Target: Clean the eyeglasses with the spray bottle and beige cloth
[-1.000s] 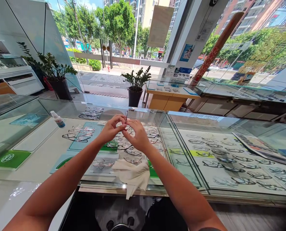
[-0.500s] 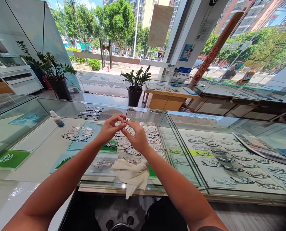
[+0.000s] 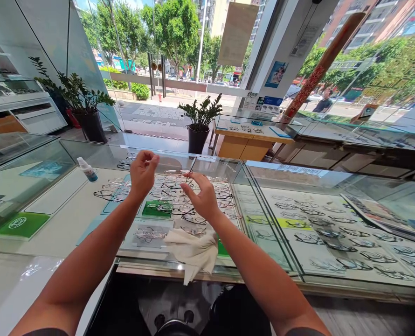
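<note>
My right hand is raised over the glass counter, its thumb and fingers pinching a thin dark stick-like object that points up; its details are too small to tell. Apart from it, to the left, my left hand is curled, thumb near the fingertips, and what it holds, if anything, cannot be made out. Below the hands, several eyeglasses lie in rows on the counter, some over a green card. A crumpled beige cloth lies at the counter's front edge.
A white spray bottle stands at the left on the counter. More eyeglasses fill the glass case at the right, beside a magazine. A potted plant stands beyond the counter.
My hands have come apart. The left one has moved left and up, while the right one keeps the thin object, now slightly further right. The view has shifted a little.
</note>
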Demonstrator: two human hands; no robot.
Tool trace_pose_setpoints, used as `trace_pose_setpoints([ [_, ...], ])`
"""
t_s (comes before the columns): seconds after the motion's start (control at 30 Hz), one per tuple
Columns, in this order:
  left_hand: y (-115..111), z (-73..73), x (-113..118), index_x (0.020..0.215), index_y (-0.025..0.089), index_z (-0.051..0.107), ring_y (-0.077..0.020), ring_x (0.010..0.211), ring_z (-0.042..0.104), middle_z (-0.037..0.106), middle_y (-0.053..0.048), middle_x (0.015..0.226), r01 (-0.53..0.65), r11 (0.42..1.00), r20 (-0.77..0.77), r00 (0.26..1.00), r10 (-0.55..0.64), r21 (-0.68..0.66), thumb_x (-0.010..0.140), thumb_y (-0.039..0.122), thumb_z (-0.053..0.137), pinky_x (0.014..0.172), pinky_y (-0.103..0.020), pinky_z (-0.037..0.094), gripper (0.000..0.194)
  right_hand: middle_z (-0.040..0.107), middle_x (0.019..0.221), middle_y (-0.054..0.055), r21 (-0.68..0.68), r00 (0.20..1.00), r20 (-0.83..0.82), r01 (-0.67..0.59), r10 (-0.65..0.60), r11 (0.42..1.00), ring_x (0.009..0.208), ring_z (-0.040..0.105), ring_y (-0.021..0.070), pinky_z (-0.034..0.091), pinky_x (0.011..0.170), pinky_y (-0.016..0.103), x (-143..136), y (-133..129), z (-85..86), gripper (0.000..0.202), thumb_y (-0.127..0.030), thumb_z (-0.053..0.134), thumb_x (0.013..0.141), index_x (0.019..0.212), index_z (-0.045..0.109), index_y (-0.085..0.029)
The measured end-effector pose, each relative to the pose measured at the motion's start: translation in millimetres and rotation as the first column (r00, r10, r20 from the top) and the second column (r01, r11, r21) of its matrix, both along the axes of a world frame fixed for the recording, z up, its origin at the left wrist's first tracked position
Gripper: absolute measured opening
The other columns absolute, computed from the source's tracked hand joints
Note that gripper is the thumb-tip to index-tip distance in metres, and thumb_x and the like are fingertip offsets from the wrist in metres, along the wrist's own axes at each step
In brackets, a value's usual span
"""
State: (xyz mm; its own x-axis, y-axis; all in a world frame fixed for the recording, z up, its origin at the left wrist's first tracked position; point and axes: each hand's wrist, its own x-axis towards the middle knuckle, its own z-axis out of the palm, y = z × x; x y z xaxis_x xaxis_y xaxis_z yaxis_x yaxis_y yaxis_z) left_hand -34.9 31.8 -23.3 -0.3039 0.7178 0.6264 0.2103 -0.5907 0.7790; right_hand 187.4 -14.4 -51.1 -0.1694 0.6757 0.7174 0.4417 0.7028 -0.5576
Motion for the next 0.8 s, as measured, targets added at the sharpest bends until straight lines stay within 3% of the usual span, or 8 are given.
trace_pose_setpoints([
  [0.1,7.5,1.9,-20.6,0.083,0.023,0.062,-0.0193,0.083,0.059,0.065,-0.003,0.082,-0.277,0.947,-0.154,0.941,0.302,0.164,0.102,0.045,0.070,0.081,-0.034,0.048,0.030,0.085,0.125,0.011,0.007,1.000,-0.005,-0.006,0.006,1.000,0.121,0.079,0.0302,0.062,0.108,0.050,0.9,0.9,-0.7,0.031,-0.050,0.067,0.109,0.124,0.076,-0.025],
  [0.17,12.1,1.1,-31.7,0.082,0.023,0.060,-0.0217,0.084,0.059,0.064,-0.004,0.081,-0.363,0.896,-0.229,0.878,0.420,0.254,0.103,0.044,0.067,0.084,-0.036,0.048,0.031,0.085,0.125,0.011,0.012,1.000,-0.009,-0.010,0.010,1.000,0.121,0.079,0.0307,0.062,0.107,0.051,1.6,1.5,-1.0,0.031,-0.049,0.067,0.108,0.124,0.076,-0.024],
  [0.4,31.1,-6.2,-59.0,0.092,0.024,0.059,-0.0259,0.092,0.061,0.067,-0.008,0.093,-0.558,0.777,-0.233,0.747,0.623,0.290,0.104,0.032,0.063,0.096,-0.042,0.049,0.015,0.085,0.125,0.012,0.011,1.000,-0.006,0.007,-0.007,1.000,0.122,0.078,0.0323,0.061,0.108,0.053,4.1,3.1,-0.6,0.035,-0.053,0.065,0.108,0.124,0.077,-0.024],
  [0.5,33.9,-0.2,-78.0,0.094,0.024,0.056,-0.0280,0.097,0.062,0.069,-0.011,0.098,-0.673,0.667,-0.162,0.655,0.738,0.320,0.101,0.023,0.061,0.099,-0.045,0.050,0.009,0.085,0.125,0.013,0.014,1.000,-0.018,0.007,-0.007,1.000,0.123,0.078,0.0324,0.061,0.108,0.053,4.7,2.9,0.0,0.034,-0.051,0.067,0.108,0.124,0.077,-0.023],
  [0.57,32.9,6.2,-93.5,0.095,0.023,0.053,-0.0304,0.107,0.064,0.070,-0.013,0.107,-0.805,0.541,-0.073,0.541,0.838,0.242,0.097,0.018,0.061,0.105,-0.048,0.049,0.010,0.085,0.124,0.013,0.015,1.000,-0.027,0.005,-0.005,1.000,0.123,0.078,0.0325,0.061,0.107,0.052,5.0,2.7,0.5,0.034,-0.051,0.068,0.108,0.123,0.078,-0.022],
  [0.67,30.4,12.5,-115.3,0.112,0.021,0.053,-0.0344,0.132,0.061,0.065,-0.017,0.135,-0.930,0.350,-0.001,0.352,0.936,-0.114,0.089,0.010,0.064,0.114,-0.052,0.047,0.028,0.085,0.124,0.013,0.003,0.999,-0.037,-0.003,0.003,1.000,0.121,0.078,0.0323,0.061,0.107,0.052,5.2,2.5,0.8,0.033,-0.050,0.069,0.107,0.124,0.078,-0.023],
  [0.73,30.4,11.9,-126.3,0.127,0.020,0.050,-0.0361,0.143,0.057,0.058,-0.020,0.151,-0.905,0.281,-0.063,0.316,0.947,-0.320,0.087,0.009,0.067,0.116,-0.054,0.047,0.045,0.085,0.124,0.013,-0.005,0.999,-0.046,-0.009,0.008,1.000,0.121,0.077,0.0322,0.061,0.107,0.052,5.3,2.5,0.8,0.033,-0.050,0.069,0.107,0.124,0.078,-0.023],
  [0.8,32.1,7.7,-134.2,0.135,0.020,0.047,-0.0379,0.148,0.054,0.054,-0.021,0.158,-0.870,0.256,-0.161,0.349,0.923,-0.421,0.086,0.011,0.071,0.118,-0.054,0.046,0.055,0.085,0.124,0.013,-0.008,0.999,-0.053,-0.011,0.010,1.000,0.121,0.077,0.0325,0.061,0.107,0.052,5.2,2.5,0.8,0.033,-0.050,0.070,0.107,0.124,0.078,-0.023],
])
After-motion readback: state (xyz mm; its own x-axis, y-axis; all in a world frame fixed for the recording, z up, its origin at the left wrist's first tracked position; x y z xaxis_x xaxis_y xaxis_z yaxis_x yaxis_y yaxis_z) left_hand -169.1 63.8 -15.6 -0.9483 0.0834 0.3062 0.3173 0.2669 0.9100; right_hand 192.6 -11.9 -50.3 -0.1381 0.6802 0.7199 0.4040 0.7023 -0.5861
